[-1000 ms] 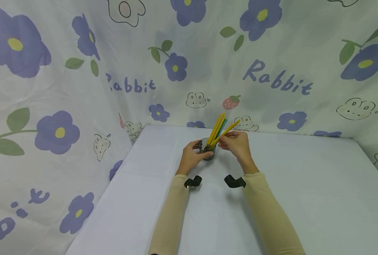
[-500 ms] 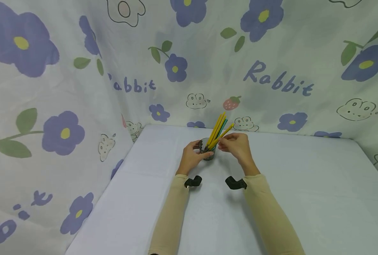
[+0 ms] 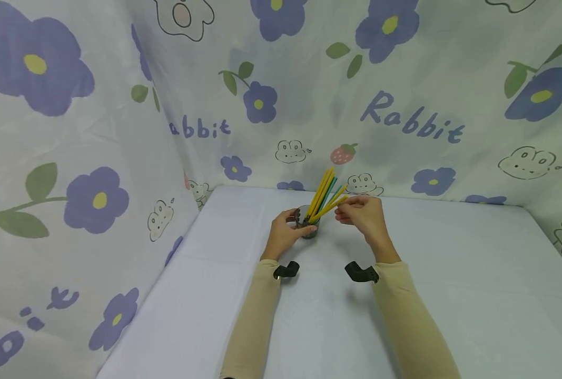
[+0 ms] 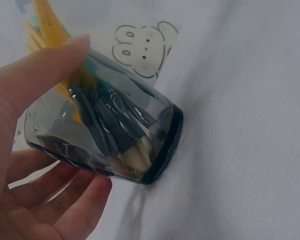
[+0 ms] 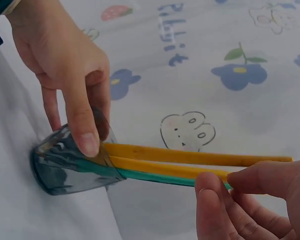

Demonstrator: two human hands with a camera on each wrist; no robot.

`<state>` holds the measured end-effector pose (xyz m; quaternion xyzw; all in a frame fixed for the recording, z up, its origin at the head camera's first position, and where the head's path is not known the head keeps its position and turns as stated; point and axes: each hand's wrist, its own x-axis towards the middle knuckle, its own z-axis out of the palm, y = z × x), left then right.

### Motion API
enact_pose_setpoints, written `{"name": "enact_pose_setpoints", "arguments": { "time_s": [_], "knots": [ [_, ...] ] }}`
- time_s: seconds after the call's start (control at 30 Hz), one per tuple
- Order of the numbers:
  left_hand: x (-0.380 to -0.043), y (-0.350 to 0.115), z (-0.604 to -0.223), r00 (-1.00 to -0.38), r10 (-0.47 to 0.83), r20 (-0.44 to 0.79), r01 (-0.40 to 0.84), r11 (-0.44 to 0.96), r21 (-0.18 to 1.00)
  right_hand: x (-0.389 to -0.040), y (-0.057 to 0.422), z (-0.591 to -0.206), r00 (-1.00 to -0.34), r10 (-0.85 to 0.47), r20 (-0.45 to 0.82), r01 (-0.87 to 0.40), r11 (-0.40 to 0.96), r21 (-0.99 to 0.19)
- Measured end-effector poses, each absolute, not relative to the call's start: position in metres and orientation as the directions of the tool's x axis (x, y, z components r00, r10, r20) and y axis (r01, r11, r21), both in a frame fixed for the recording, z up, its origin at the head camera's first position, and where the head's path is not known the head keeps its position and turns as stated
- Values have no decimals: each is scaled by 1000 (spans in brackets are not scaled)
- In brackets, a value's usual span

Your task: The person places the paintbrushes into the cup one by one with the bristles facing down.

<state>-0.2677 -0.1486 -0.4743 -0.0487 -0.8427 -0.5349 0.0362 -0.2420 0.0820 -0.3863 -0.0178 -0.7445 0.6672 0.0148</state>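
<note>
In the head view, my left hand (image 3: 282, 231) grips a clear dark-tinted glass (image 3: 311, 235) on the table, thumb on the near side, fingers round the far side. Several paintbrushes (image 3: 322, 193) with yellow and green handles stand in it, tilted to the right. The left wrist view shows their dark ferrules (image 4: 107, 125) and pale bristles (image 4: 138, 159) down near the glass's base. My right hand (image 3: 367, 217) is right of the glass, and its thumb and forefinger pinch the upper end of one yellow-handled paintbrush (image 5: 175, 169). Other handles pass behind its fingers.
A white-covered table (image 3: 451, 273) lies under both hands. Behind it and to the left hangs a curtain (image 3: 309, 95) printed with purple flowers and rabbits. A black wrist mount (image 3: 287, 270) sits on the left sleeve, another mount (image 3: 362, 272) on the right.
My right hand has moved a little to the right, and the yellow paintbrush it pinches leans lower, apart from the others. My left hand keeps its grip on the glass.
</note>
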Motion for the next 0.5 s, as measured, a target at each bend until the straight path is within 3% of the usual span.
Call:
{"name": "enact_pose_setpoints", "arguments": {
  "time_s": [0.5],
  "knots": [
    [-266,-150,-477,-993,42,108,116,444,888,-236,115,-378,-992,121,32,-17,120,-993]
  ]
}}
